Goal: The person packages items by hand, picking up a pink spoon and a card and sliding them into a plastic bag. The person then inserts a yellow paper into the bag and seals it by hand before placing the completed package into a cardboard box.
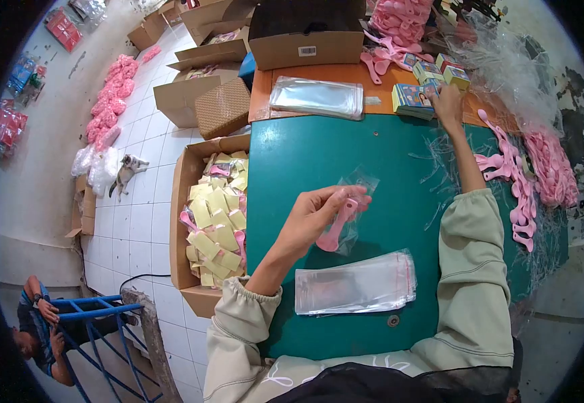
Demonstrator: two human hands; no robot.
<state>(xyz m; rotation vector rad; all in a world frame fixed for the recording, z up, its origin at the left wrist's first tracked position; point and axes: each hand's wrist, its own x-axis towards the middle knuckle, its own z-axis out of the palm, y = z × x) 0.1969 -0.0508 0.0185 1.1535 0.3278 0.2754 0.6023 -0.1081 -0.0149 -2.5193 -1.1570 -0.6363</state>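
White tiled floor point(141, 228); pale scuffed wall point(33, 195); teal table point(292, 161); cardboard boxes point(181, 101).

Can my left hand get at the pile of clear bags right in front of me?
Probably yes: the pile of clear bags lies bare on the green table near the left hand, nothing between. But that hand pinches a pink plastic tool in a clear sleeve.

Left hand point(319, 209) pinches a pink plastic piece point(338, 228) inside a clear sleeve point(356, 201) above the green table point(305, 154); right hand point(448, 102) rests on printed cards point(413, 99) at the table's far edge; bag stack point(356, 285) nearer.
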